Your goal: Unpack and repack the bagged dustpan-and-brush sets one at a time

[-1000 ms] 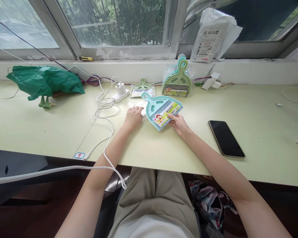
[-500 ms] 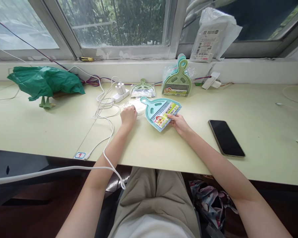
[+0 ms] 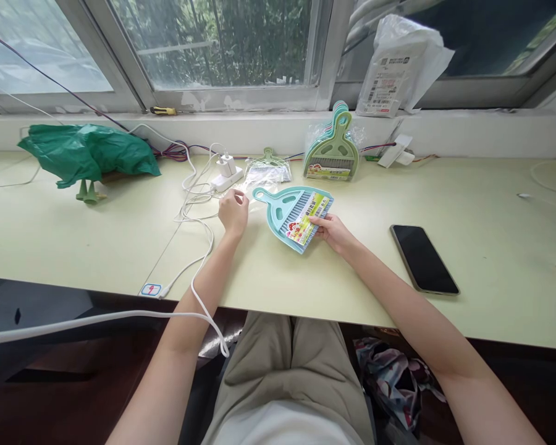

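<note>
Head view: right hand pinches blue dustpan opposite its handle, which points upper left, near curled left hand, grip unclear.

Both arms bare and extended forward, converging; left arm ends in left hand, back of hand uppermost, fingers curled inward, wrist bent slightly outward; right arm slants inward; right hand gripping, thumb above, remaining fingers below.

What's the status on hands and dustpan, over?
Right hand grips blue dustpan and brush by the wide edge. Left hand curled beside clear plastic, hold unclear. White cable crosses left forearm.
</note>
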Available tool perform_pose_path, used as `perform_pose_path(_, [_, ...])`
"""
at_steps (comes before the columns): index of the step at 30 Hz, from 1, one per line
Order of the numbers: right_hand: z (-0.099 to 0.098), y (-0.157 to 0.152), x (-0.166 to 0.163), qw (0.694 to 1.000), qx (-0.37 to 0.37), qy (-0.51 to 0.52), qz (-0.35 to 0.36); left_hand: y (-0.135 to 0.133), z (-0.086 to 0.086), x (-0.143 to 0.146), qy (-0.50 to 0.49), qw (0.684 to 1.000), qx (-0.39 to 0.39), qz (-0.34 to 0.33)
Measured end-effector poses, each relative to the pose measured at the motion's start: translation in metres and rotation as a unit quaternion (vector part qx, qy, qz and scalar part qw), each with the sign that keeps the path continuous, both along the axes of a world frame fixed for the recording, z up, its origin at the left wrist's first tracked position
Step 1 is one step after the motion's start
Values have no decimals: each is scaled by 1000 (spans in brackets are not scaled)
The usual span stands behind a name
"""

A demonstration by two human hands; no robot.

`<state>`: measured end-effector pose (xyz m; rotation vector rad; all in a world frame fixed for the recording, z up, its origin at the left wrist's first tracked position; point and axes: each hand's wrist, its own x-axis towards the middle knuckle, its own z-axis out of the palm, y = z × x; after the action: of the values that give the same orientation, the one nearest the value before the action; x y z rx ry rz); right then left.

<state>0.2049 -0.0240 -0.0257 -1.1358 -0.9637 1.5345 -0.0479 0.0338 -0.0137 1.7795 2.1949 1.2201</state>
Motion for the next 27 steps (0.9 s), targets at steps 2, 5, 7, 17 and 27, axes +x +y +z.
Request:
perform_pose_path(2, [-1,2,2,1000,-2,-1,-18,-2,2,1,1,1000,10,-1])
perform_pose_path(5, [-6,5,4,998,-2,11,-57,-5,3,3,14,1000,21,-15])
perform_pose_path(7, [-9,6,5,996,-1,22,-81,-6,3,4,24,999,26,-29])
perform_pose_path(17, [-8,4,3,998,-4,18,-67,-7,-6,20,0,978,76,-194])
perform_pose_path(27, [-8,3,1,997,13,23,-74,-6,-9,26,-70,952,61,-292])
